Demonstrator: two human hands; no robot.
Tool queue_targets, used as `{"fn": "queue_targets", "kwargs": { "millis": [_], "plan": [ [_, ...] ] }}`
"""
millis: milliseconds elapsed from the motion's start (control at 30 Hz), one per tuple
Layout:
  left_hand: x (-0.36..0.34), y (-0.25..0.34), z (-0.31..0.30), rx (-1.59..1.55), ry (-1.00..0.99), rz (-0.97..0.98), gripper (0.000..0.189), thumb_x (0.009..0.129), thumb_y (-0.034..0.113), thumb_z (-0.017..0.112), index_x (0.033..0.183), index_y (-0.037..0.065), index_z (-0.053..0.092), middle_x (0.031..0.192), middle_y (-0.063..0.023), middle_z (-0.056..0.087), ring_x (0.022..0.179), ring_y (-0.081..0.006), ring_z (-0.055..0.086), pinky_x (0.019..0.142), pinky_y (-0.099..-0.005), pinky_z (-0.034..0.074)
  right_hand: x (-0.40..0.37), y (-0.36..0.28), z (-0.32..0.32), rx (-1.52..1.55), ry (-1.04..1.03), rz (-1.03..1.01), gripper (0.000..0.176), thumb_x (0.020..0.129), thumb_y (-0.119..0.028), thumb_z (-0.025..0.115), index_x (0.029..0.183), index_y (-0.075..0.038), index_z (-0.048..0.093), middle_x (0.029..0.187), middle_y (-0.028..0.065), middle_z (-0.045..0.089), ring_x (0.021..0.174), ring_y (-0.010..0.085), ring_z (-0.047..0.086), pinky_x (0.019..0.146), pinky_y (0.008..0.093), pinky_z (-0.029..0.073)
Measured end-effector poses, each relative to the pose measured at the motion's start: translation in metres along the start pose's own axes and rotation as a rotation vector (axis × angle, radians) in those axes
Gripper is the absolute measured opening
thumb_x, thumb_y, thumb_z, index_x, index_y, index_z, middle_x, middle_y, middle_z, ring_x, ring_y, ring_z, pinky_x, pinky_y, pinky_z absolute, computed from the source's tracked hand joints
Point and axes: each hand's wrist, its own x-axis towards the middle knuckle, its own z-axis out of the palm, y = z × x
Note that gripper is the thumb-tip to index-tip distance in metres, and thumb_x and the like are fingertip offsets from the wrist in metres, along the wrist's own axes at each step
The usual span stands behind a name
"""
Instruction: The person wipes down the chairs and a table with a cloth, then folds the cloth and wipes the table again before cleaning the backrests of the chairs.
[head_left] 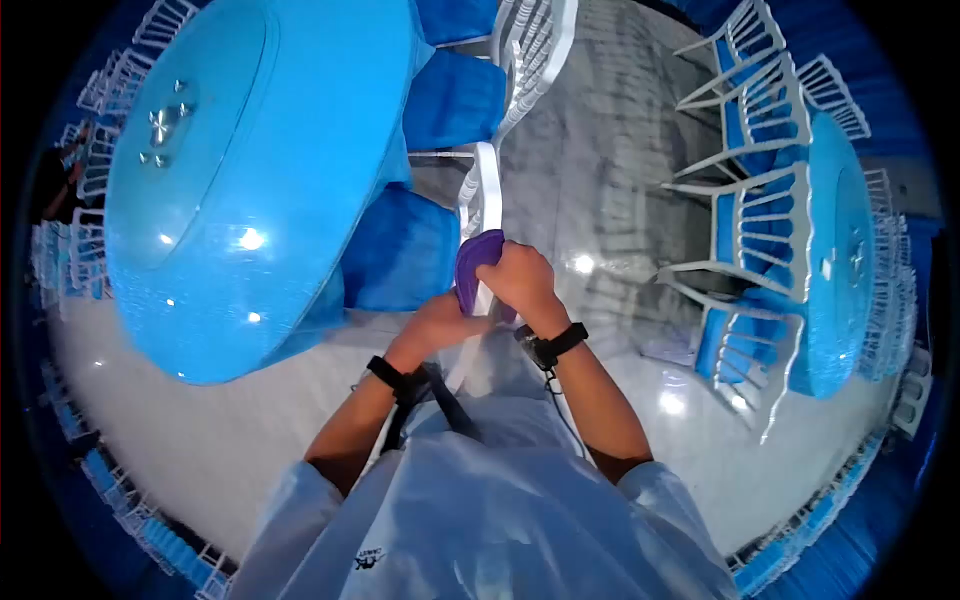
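A purple cloth [477,262] lies folded against the white back of a chair [488,180] with a blue seat [400,250]. My right hand [522,277] grips the cloth from the right, fingers curled over the chair's frame. Lower and to the left, my left hand [440,325] is closed around the cloth's lower part and the frame; its fingertips are partly hidden. Both wrists wear black straps.
To the left stands a large round table [290,200] under a shiny blue cover, with small metallic items [162,125] on it. More white chairs [760,230] surround another blue table [845,260] on the right. Grey marble-like floor [600,190] runs between them.
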Motion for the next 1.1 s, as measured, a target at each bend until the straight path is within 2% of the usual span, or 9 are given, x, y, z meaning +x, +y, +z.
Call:
{"fn": "queue_targets", "kwargs": {
  "millis": [33, 67, 100, 200, 333, 700, 867, 933, 1100],
  "plan": [
    [-0.002, -0.009, 0.006, -0.08, 0.165, 0.095, 0.047, 0.076, 0.035, 0.074, 0.109, 0.004, 0.061, 0.095, -0.0137, 0.067, 0.087, -0.0233, 0.065, 0.077, -0.0358, 0.049, -0.001, 0.001, 0.001, 0.045, 0.001, -0.005, 0.04, 0.071, -0.036, 0.064, 0.09, -0.001, 0.069, 0.088, 0.0208, 0.068, 0.086, 0.0389, 0.066, 0.076, 0.0457, 0.053],
    [-0.003, -0.01, 0.009, 0.011, 0.188, 0.018, 0.053, 0.074, 0.031, 0.075, 0.114, 0.002, 0.055, 0.096, -0.0165, 0.066, 0.086, -0.0284, 0.065, 0.076, -0.0385, 0.05, -0.003, 0.002, 0.002, 0.115, -0.009, -0.007, 0.039, 0.071, -0.035, 0.063, 0.089, 0.0, 0.068, 0.087, 0.0212, 0.069, 0.084, 0.0392, 0.066, 0.076, 0.0453, 0.053],
    [-0.007, -0.01, 0.013, 0.042, 0.194, 0.004, 0.053, 0.074, 0.031, 0.075, 0.114, 0.002, 0.055, 0.096, -0.0165, 0.066, 0.086, -0.0284, 0.065, 0.076, -0.0385, 0.05, -0.004, 0.004, 0.0, 0.177, -0.019, -0.013, 0.039, 0.07, -0.033, 0.062, 0.088, 0.001, 0.067, 0.086, 0.0216, 0.069, 0.082, 0.0395, 0.067, 0.075, 0.045, 0.053],
    [-0.015, 0.002, 0.029, 0.324, 0.417, -0.111, 0.059, 0.073, 0.037, 0.073, 0.106, -0.003, 0.046, 0.1, -0.0263, 0.058, 0.092, -0.0445, 0.059, 0.077, -0.0466, 0.049, -0.004, 0.005, -0.002, 0.187, -0.008, -0.065, 0.041, 0.073, -0.039, 0.065, 0.087, -0.001, 0.069, 0.087, 0.0201, 0.069, 0.086, 0.037, 0.067, 0.076, 0.0447, 0.054],
    [-0.011, 0.004, 0.055, 0.429, 0.578, -0.165, 0.056, 0.071, 0.027, 0.073, 0.106, -0.003, 0.042, 0.105, -0.0278, 0.053, 0.094, -0.0483, 0.056, 0.078, -0.0523, 0.048, 0.003, 0.011, -0.007, 0.213, -0.179, -0.105, 0.04, 0.073, -0.038, 0.064, 0.087, 0.0, 0.07, 0.088, 0.0204, 0.069, 0.085, 0.0363, 0.068, 0.076, 0.0443, 0.054],
    [-0.008, -0.015, 0.061, 0.359, 0.702, -0.134, 0.057, 0.073, 0.033, 0.07, 0.109, -0.002, 0.043, 0.11, -0.0269, 0.054, 0.094, -0.048, 0.057, 0.078, -0.0528, 0.048, 0.004, 0.014, 0.008, 0.234, 0.009, -0.192, 0.038, 0.074, -0.036, 0.061, 0.081, 0.0, 0.07, 0.085, 0.0196, 0.069, 0.08, 0.036, 0.068, 0.072, 0.043, 0.054],
    [-0.01, -0.002, 0.059, 0.402, 0.702, -0.181, 0.055, 0.072, 0.033, 0.07, 0.109, -0.001, 0.045, 0.108, -0.0271, 0.056, 0.095, -0.0472, 0.057, 0.079, -0.0521, 0.048, 0.008, 0.01, 0.0, 0.264, -0.12, -0.16, 0.037, 0.074, -0.035, 0.061, 0.08, 0.0, 0.07, 0.081, 0.0175, 0.07, 0.076, 0.0348, 0.068, 0.07, 0.0411, 0.054],
    [-0.009, -0.005, 0.06, 0.408, 0.751, -0.133, 0.055, 0.072, 0.032, 0.071, 0.108, -0.001, 0.045, 0.106, -0.0272, 0.056, 0.096, -0.0475, 0.057, 0.079, -0.0525, 0.047, 0.007, 0.01, 0.0, 0.23, -0.122, -0.142, 0.042, 0.074, -0.039, 0.064, 0.088, 0.0, 0.071, 0.094, 0.0205, 0.069, 0.088, 0.0354, 0.068, 0.077, 0.0432, 0.054],
    [-0.006, -0.016, 0.061, 0.337, 0.71, -0.093, 0.054, 0.073, 0.032, 0.072, 0.105, -0.002, 0.047, 0.104, -0.028, 0.057, 0.094, -0.0487, 0.056, 0.078, -0.0521, 0.047, 0.003, 0.013, 0.008, 0.238, -0.094, -0.16, 0.043, 0.075, -0.039, 0.065, 0.092, 0.001, 0.069, 0.09, 0.0181, 0.07, 0.089, 0.0361, 0.068, 0.077, 0.0444, 0.054]
  ]
}}
